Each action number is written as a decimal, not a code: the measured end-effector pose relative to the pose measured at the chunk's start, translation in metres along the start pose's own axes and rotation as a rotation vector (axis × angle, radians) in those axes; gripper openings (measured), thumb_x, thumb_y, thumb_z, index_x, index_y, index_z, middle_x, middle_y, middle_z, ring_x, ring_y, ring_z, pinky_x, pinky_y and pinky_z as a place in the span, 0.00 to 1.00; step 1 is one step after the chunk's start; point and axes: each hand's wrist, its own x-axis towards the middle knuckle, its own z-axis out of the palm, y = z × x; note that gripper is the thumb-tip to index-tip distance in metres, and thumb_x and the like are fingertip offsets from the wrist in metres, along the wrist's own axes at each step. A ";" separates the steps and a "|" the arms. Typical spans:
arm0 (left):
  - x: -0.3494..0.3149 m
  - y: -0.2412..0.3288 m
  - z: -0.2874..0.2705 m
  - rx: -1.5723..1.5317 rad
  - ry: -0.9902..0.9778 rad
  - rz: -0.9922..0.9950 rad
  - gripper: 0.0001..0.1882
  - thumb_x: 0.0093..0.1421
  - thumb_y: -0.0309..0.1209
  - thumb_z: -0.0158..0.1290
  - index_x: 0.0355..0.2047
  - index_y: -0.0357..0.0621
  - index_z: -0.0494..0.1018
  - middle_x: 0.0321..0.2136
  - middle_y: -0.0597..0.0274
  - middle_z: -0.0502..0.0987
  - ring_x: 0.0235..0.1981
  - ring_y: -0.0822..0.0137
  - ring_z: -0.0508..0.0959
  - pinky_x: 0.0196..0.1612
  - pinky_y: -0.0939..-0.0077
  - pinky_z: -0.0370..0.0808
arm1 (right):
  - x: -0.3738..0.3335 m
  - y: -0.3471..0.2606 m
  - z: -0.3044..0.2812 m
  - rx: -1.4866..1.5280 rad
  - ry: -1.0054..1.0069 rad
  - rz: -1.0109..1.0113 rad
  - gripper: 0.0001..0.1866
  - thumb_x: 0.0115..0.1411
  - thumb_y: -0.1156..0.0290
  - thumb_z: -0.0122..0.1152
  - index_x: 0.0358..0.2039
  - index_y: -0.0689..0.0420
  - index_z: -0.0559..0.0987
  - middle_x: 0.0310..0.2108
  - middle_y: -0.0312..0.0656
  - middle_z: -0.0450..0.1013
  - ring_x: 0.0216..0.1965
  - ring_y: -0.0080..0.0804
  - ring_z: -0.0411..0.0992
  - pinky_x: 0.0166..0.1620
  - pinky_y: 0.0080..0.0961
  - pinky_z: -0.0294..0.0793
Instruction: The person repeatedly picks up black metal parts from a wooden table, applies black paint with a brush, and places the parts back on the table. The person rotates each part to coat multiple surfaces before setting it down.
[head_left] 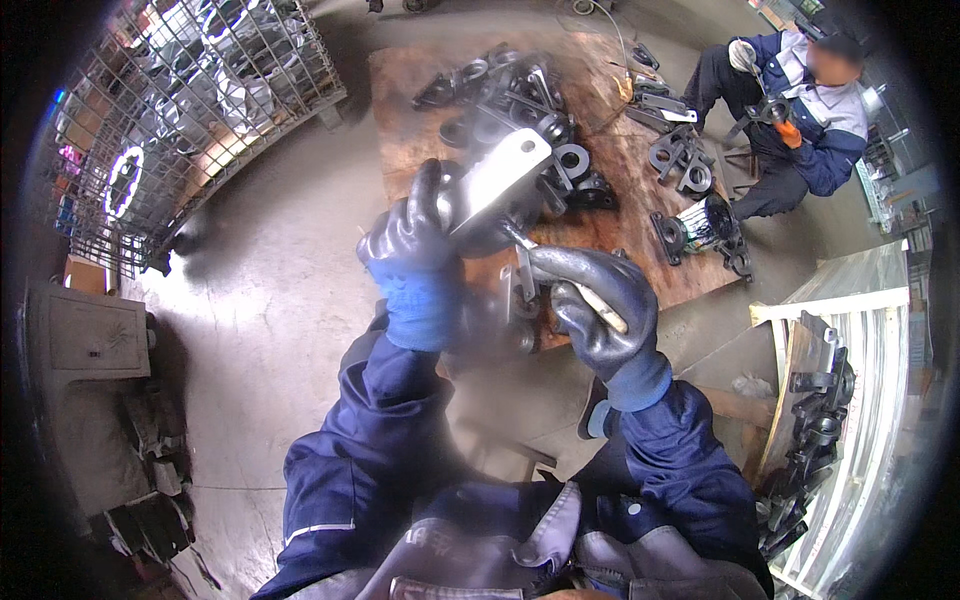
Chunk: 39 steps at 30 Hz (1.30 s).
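Observation:
My left hand (410,225), in a black-coated blue glove, is closed around a metal part with a flat, shiny plate (505,175) that has a hole near its far end. The plate tilts up to the right, and the part's lower side is partly hidden and blurred. In my right hand (605,305), gloved the same way, a slim tool with a pale handle (603,308) is pinched between the fingers. Its tip is close to the underside of the metal part; whether they touch I cannot tell. Beyond both hands lies a pile of dark metal brackets with round rings (515,100).
The brackets lie on a stained wooden tabletop (410,75). More ringed parts (690,165) sit at its right side, near a seated person (800,110) handling a similar part. A wire cage (215,100) of parts stands far left, and a rack with dark parts (815,410) is at right.

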 end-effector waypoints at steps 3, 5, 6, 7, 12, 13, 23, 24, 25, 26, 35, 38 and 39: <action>-0.001 0.002 0.003 -0.046 -0.023 -0.013 0.28 0.52 0.28 0.58 0.56 0.51 0.70 0.28 0.63 0.78 0.23 0.61 0.78 0.24 0.65 0.70 | -0.002 -0.001 0.008 0.109 0.033 0.103 0.15 0.62 0.65 0.59 0.47 0.59 0.80 0.38 0.45 0.80 0.39 0.38 0.80 0.44 0.31 0.76; 0.001 0.002 0.005 -0.069 0.047 0.048 0.29 0.51 0.27 0.58 0.57 0.51 0.69 0.28 0.63 0.78 0.23 0.61 0.78 0.24 0.65 0.70 | -0.001 -0.001 0.010 0.114 0.017 0.119 0.15 0.62 0.66 0.59 0.47 0.59 0.80 0.39 0.45 0.80 0.39 0.38 0.80 0.44 0.31 0.76; 0.001 0.002 0.005 -0.087 0.024 0.052 0.31 0.51 0.28 0.58 0.57 0.50 0.68 0.29 0.63 0.78 0.23 0.61 0.78 0.24 0.65 0.71 | -0.001 -0.001 0.010 0.116 0.007 0.139 0.15 0.62 0.66 0.59 0.46 0.59 0.80 0.39 0.45 0.80 0.39 0.38 0.80 0.44 0.31 0.76; 0.001 0.002 0.004 -0.109 0.026 0.071 0.32 0.50 0.29 0.58 0.58 0.49 0.67 0.29 0.62 0.78 0.23 0.60 0.78 0.24 0.65 0.71 | 0.000 -0.001 0.009 0.083 0.021 0.106 0.14 0.62 0.67 0.59 0.46 0.59 0.80 0.39 0.45 0.80 0.38 0.38 0.80 0.44 0.31 0.76; -0.007 0.007 -0.006 -0.168 -0.139 0.021 0.41 0.47 0.38 0.61 0.62 0.45 0.60 0.41 0.56 0.76 0.36 0.56 0.77 0.37 0.59 0.69 | 0.000 0.000 0.005 0.062 0.051 0.144 0.13 0.62 0.69 0.58 0.45 0.59 0.80 0.39 0.45 0.80 0.37 0.37 0.80 0.42 0.30 0.77; -0.009 0.009 -0.007 -0.144 -0.194 -0.014 0.43 0.47 0.40 0.61 0.63 0.44 0.59 0.44 0.55 0.74 0.40 0.55 0.75 0.42 0.57 0.67 | 0.000 -0.001 0.005 0.092 0.046 0.178 0.13 0.61 0.70 0.58 0.46 0.58 0.81 0.39 0.44 0.80 0.38 0.38 0.79 0.43 0.32 0.76; -0.007 0.019 -0.018 -0.135 -0.305 0.028 0.36 0.54 0.41 0.56 0.63 0.45 0.63 0.56 0.57 0.63 0.51 0.55 0.66 0.50 0.53 0.61 | -0.003 -0.002 0.006 -0.096 0.013 0.103 0.14 0.60 0.68 0.60 0.46 0.57 0.81 0.39 0.44 0.80 0.40 0.43 0.78 0.46 0.35 0.74; -0.010 0.019 -0.022 -0.146 -0.387 0.018 0.40 0.52 0.42 0.57 0.65 0.44 0.61 0.63 0.57 0.60 0.57 0.55 0.64 0.55 0.51 0.58 | -0.003 -0.001 0.005 -0.095 -0.011 0.106 0.14 0.59 0.68 0.60 0.46 0.56 0.81 0.39 0.44 0.80 0.40 0.44 0.78 0.45 0.36 0.74; -0.010 0.019 -0.022 -0.154 -0.380 0.022 0.39 0.52 0.42 0.57 0.64 0.44 0.61 0.64 0.58 0.59 0.58 0.54 0.64 0.55 0.50 0.59 | -0.004 0.000 0.005 -0.093 -0.035 0.109 0.14 0.59 0.68 0.59 0.46 0.56 0.81 0.39 0.45 0.80 0.40 0.44 0.78 0.45 0.36 0.74; -0.010 0.019 -0.022 -0.162 -0.387 0.022 0.39 0.53 0.41 0.56 0.64 0.44 0.61 0.65 0.58 0.58 0.58 0.54 0.64 0.56 0.50 0.59 | -0.004 0.002 0.005 -0.092 -0.058 0.113 0.14 0.59 0.68 0.59 0.46 0.56 0.81 0.39 0.45 0.79 0.40 0.44 0.78 0.45 0.36 0.74; -0.010 0.018 -0.021 -0.203 -0.443 0.009 0.42 0.51 0.39 0.57 0.66 0.43 0.58 0.65 0.55 0.60 0.55 0.51 0.68 0.56 0.48 0.59 | -0.008 0.008 0.009 -0.289 -0.061 -0.014 0.18 0.55 0.71 0.61 0.48 0.55 0.79 0.39 0.45 0.78 0.40 0.46 0.77 0.43 0.39 0.73; -0.009 0.019 -0.015 -0.208 -0.403 -0.049 0.39 0.52 0.38 0.58 0.63 0.44 0.59 0.55 0.55 0.66 0.49 0.52 0.70 0.51 0.50 0.62 | -0.009 0.007 0.009 -0.318 -0.082 -0.008 0.19 0.54 0.72 0.61 0.48 0.54 0.79 0.40 0.43 0.77 0.42 0.45 0.76 0.43 0.39 0.73; -0.008 0.019 -0.012 -0.188 -0.331 -0.051 0.35 0.53 0.37 0.58 0.61 0.45 0.62 0.48 0.56 0.69 0.43 0.53 0.72 0.47 0.52 0.64 | -0.010 0.006 0.010 -0.364 -0.102 -0.019 0.20 0.53 0.71 0.61 0.48 0.51 0.80 0.42 0.42 0.75 0.43 0.44 0.75 0.44 0.39 0.72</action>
